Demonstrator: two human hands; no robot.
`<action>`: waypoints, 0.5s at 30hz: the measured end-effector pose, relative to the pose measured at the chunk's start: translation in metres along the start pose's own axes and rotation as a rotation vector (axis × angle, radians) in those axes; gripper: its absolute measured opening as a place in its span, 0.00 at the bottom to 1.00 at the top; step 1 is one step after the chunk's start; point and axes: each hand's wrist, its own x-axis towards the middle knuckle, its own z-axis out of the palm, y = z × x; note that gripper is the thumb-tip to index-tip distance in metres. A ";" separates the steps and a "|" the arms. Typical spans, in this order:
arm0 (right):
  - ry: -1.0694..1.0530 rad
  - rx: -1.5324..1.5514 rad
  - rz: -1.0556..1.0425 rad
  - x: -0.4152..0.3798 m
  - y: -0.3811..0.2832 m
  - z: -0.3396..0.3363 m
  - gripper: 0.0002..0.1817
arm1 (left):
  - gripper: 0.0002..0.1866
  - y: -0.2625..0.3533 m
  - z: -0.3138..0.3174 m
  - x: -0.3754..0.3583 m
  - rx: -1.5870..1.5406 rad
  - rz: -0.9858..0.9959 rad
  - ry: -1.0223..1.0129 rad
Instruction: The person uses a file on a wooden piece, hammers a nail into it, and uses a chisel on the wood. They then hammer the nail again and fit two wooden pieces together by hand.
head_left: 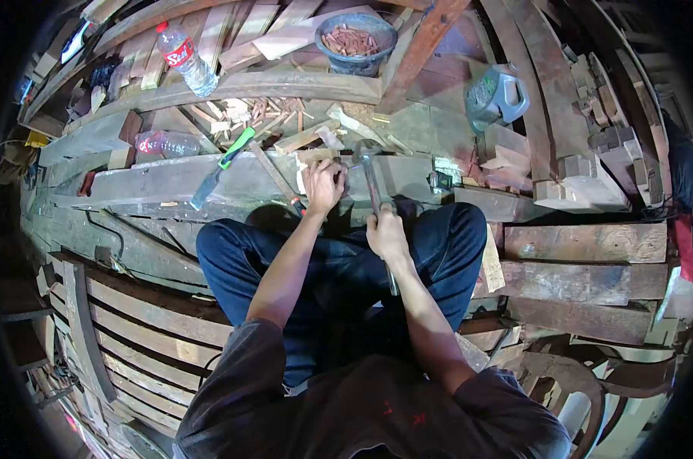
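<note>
Fingers of the right hand (386, 232) wrap tightly around the handle of a hammer (375, 191), its head up near the left hand (325, 183). The left hand's fingers bend over a pale wooden block (306, 160) at a long grey beam (247, 177); whether they pinch anything cannot be told. The person sits with knees spread before the beam. To the left, a green-handled chisel (223, 162) lies slantwise across it. Beyond are scattered wood offcuts (239, 113), a red-capped bottle (187, 63), a bucket (354, 66) of reddish wood pieces and, farther right, a bluish jug (484, 99).
</note>
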 end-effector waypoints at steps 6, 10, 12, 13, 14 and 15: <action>-0.111 -0.024 0.108 0.007 0.001 0.001 0.15 | 0.05 0.003 -0.003 0.003 -0.001 0.005 -0.022; 0.003 0.043 0.064 -0.004 -0.017 -0.012 0.16 | 0.06 0.001 -0.001 0.004 0.027 -0.001 0.015; -0.032 -0.012 0.047 -0.005 -0.003 0.000 0.15 | 0.06 0.001 -0.001 0.000 0.009 -0.006 -0.002; -0.031 -0.039 0.021 0.004 0.001 0.000 0.14 | 0.06 0.002 0.000 0.004 0.009 -0.016 -0.016; -0.022 0.005 0.053 0.004 0.005 0.001 0.14 | 0.06 0.003 0.000 0.003 0.011 -0.028 -0.031; -0.005 0.021 0.071 0.003 -0.004 -0.005 0.15 | 0.05 0.002 -0.001 0.001 0.014 -0.041 -0.048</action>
